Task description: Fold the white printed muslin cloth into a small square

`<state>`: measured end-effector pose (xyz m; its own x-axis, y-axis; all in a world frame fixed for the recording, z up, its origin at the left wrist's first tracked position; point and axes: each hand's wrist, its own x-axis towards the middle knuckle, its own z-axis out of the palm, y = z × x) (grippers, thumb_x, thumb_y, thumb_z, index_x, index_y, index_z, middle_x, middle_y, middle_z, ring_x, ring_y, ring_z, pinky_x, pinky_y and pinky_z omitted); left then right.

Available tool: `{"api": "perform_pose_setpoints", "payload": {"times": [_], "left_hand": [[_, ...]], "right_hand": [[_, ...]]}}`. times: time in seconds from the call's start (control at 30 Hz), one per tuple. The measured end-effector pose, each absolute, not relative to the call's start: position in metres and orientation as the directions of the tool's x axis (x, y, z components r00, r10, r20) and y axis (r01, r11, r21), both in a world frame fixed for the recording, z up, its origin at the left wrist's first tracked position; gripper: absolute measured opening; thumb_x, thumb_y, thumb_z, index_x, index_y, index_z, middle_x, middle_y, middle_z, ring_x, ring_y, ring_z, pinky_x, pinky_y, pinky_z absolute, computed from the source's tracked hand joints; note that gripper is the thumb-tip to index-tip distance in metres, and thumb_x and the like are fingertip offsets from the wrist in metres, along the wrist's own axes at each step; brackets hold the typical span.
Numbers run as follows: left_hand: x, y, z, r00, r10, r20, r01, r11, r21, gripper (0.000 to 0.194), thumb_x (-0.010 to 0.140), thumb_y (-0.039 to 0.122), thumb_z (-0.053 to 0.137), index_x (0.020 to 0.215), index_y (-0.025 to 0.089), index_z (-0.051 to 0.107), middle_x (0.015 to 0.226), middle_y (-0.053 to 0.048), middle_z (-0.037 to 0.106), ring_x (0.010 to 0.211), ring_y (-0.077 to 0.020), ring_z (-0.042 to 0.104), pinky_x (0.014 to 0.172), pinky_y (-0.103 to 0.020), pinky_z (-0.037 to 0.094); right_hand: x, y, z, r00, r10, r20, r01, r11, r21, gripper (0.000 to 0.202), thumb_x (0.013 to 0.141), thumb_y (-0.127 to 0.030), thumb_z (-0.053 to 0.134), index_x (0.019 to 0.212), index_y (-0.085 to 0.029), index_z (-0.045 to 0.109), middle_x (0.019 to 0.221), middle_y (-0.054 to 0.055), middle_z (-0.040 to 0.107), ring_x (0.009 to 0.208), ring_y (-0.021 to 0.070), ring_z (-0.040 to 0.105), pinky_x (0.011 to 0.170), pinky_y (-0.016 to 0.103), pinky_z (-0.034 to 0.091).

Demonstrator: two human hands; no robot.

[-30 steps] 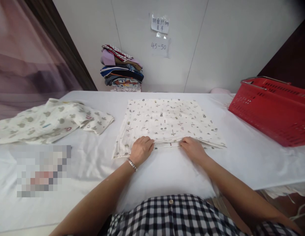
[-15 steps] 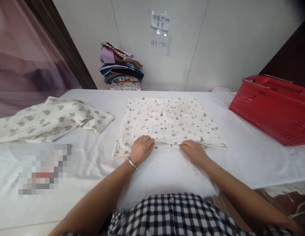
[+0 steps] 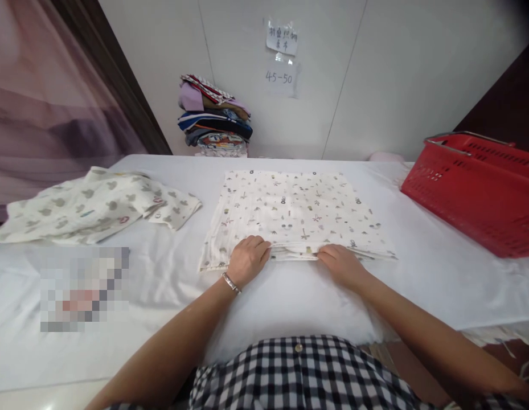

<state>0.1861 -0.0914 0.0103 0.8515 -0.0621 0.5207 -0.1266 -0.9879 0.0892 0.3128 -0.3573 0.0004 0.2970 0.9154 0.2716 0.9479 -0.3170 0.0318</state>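
Note:
A white cloth with small scattered prints lies folded in layers on the white-covered table. Its near edge faces me, and several layers show there. My left hand, with a silver bracelet at the wrist, grips this edge left of the middle, fingers curled over it. Right of the middle, my right hand pinches the same edge between thumb and fingers. The thumbs are partly hidden by the cloth and hands.
A crumpled cream cloth with grey prints lies on the left, with a blurred-out object nearer me. A pile of folded fabrics stands by the wall. At the right is a red basket. Paper signs hang on the wall.
The view has shifted slightly, moving everything a little to the right. The layers at the cloth's near edge show a bit wider between my hands. Both hands keep their hold.

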Motion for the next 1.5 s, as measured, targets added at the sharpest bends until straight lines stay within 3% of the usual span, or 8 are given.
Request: {"api": "perform_pose_setpoints", "payload": {"times": [0.23, 0.5, 0.87, 1.03, 1.37, 1.5], "left_hand": [[0.188, -0.092, 0.01, 0.853, -0.071, 0.518, -0.129, -0.989, 0.077, 0.018, 0.088, 0.021, 0.045, 0.088, 0.018, 0.062, 0.079, -0.004, 0.06, 0.074, -0.017, 0.051, 0.066, -0.029, 0.04], [0.186, -0.091, 0.009, 0.859, -0.067, 0.507, -0.119, -0.99, 0.071, 0.014, 0.087, 0.021, 0.047, 0.086, 0.019, 0.061, 0.08, -0.004, 0.059, 0.076, -0.0172, 0.051, 0.068, -0.029, 0.04], [0.185, -0.091, 0.006, 0.862, -0.09, 0.499, -0.141, -0.988, 0.065, 0.017, 0.088, 0.023, 0.045, 0.087, 0.018, 0.061, 0.079, -0.004, 0.059, 0.075, -0.0173, 0.05, 0.069, -0.03, 0.04], [0.184, -0.09, 0.007, 0.863, -0.088, 0.497, -0.142, -0.987, 0.071, 0.016, 0.088, 0.023, 0.045, 0.087, 0.018, 0.061, 0.079, -0.004, 0.058, 0.076, -0.0174, 0.05, 0.069, -0.03, 0.04], [0.182, -0.09, 0.01, 0.888, -0.109, 0.447, -0.161, -0.984, 0.081, 0.023, 0.091, 0.026, 0.04, 0.084, 0.019, 0.061, 0.078, -0.004, 0.057, 0.077, -0.0172, 0.05, 0.069, -0.029, 0.039], [0.182, -0.089, 0.01, 0.89, -0.117, 0.441, -0.17, -0.982, 0.081, 0.023, 0.091, 0.025, 0.041, 0.083, 0.018, 0.061, 0.078, -0.004, 0.057, 0.078, -0.0174, 0.05, 0.069, -0.03, 0.039]], "right_hand": [[0.299, -0.344, -0.004, 0.306, 0.917, 0.255, 0.943, -0.329, 0.051, 0.025, 0.092, -0.017, 0.041, 0.109, -0.018, 0.059, 0.102, 0.008, 0.06, 0.092, 0.0207, 0.051, 0.077, 0.034, 0.04], [0.282, -0.295, 0.002, 0.272, 0.924, 0.268, 0.95, -0.302, 0.077, 0.023, 0.09, -0.012, 0.043, 0.107, -0.013, 0.059, 0.096, 0.009, 0.058, 0.087, 0.021, 0.047, 0.075, 0.033, 0.039], [0.274, -0.293, -0.001, 0.279, 0.916, 0.288, 0.96, -0.256, -0.115, 0.02, 0.091, -0.016, 0.042, 0.089, -0.017, 0.062, 0.083, 0.006, 0.056, 0.079, 0.0176, 0.047, 0.071, 0.03, 0.037], [0.269, -0.275, 0.005, 0.313, 0.913, 0.261, 0.95, -0.297, -0.099, 0.018, 0.09, -0.023, 0.049, 0.101, -0.015, 0.06, 0.093, 0.007, 0.057, 0.086, 0.0204, 0.048, 0.073, 0.031, 0.037], [0.262, -0.256, 0.0, 0.276, 0.926, 0.259, 0.961, -0.255, -0.111, 0.02, 0.09, -0.018, 0.045, 0.084, -0.015, 0.063, 0.081, 0.005, 0.056, 0.078, 0.0182, 0.047, 0.07, 0.03, 0.037], [0.259, -0.259, -0.001, 0.265, 0.92, 0.29, 0.961, -0.228, -0.156, 0.02, 0.09, -0.023, 0.047, 0.082, -0.014, 0.063, 0.081, 0.006, 0.056, 0.078, 0.0183, 0.048, 0.07, 0.031, 0.037]]}}
